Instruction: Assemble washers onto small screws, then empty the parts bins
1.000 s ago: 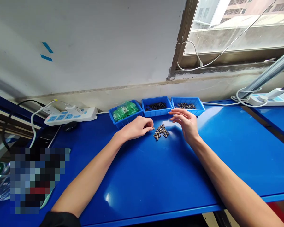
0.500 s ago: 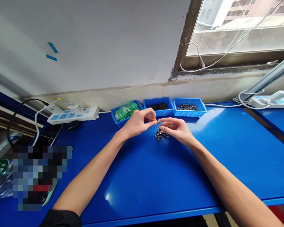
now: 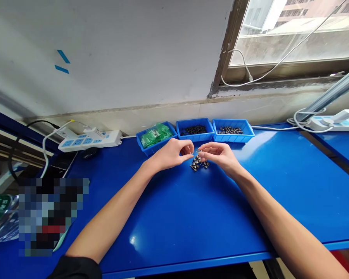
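My right hand point(image 3: 219, 155) pinches a small silvery metal piece point(image 3: 199, 151) between thumb and fingertips; its exact kind is too small to make out. Facing it on the left, my left hand point(image 3: 172, 154) has curled fingers, with a small gap between thumb and index tip and nothing visible in it. Just below the fingertips, a small pile of screw-like metal parts point(image 3: 195, 166) with dark shanks and shiny ends lies on the blue table point(image 3: 174, 217).
Along the wall stand a blue bin point(image 3: 151, 149) of green packets, a bin point(image 3: 192, 137) of black screws and a bin point(image 3: 234, 138) of shiny metal parts. Power strips point(image 3: 104, 142) lie left and right. A black mouse point(image 3: 89, 153) and a bottle point(image 3: 1, 219) are at left.
My hands were together at the small metal piece. Now they have parted slightly, the left fingers have come off it, and the piece stays in my right fingertips.
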Demonstrator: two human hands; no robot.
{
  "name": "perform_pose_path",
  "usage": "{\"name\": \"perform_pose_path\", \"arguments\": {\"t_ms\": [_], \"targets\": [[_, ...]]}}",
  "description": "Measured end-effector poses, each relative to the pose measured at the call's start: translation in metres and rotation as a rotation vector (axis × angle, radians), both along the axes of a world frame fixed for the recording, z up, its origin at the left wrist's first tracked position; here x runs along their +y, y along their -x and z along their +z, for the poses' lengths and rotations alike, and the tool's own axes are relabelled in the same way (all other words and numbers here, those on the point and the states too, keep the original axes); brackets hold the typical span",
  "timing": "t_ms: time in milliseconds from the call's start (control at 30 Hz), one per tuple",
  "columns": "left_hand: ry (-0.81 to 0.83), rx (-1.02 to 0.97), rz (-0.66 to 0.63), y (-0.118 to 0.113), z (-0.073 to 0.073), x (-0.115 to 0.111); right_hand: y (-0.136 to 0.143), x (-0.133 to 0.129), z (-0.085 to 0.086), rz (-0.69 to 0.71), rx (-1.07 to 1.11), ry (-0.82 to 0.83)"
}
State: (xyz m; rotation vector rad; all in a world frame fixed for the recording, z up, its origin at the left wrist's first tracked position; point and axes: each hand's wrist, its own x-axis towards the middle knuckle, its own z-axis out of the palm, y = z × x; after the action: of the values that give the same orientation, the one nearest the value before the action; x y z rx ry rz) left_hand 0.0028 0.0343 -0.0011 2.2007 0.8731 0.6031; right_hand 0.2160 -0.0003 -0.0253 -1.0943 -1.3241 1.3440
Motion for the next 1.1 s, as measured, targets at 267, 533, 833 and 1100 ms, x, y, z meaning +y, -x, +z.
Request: {"name": "perform_pose_path", "arguments": {"t_ms": [267, 533, 833, 1100], "targets": [[-0.082, 0.258, -0.065, -0.005, -0.01, -0.001, -0.017, 0.015, -0.012, -0.483, 0.123, -0.211], [-0.108, 0.346, -0.051, -0.01, -0.011, -0.003, -0.019, 0.013, -0.013, -0.443, 0.065, -0.179], [-0.085, 0.207, 0.007, -0.003, -0.006, 0.0, -0.011, 0.008, -0.006, -0.34, 0.065, -0.129], [-0.062, -0.135, 0.096, -0.003, 0.001, -0.003, -0.003, 0.001, -0.004, -0.013, -0.082, -0.075]]}}
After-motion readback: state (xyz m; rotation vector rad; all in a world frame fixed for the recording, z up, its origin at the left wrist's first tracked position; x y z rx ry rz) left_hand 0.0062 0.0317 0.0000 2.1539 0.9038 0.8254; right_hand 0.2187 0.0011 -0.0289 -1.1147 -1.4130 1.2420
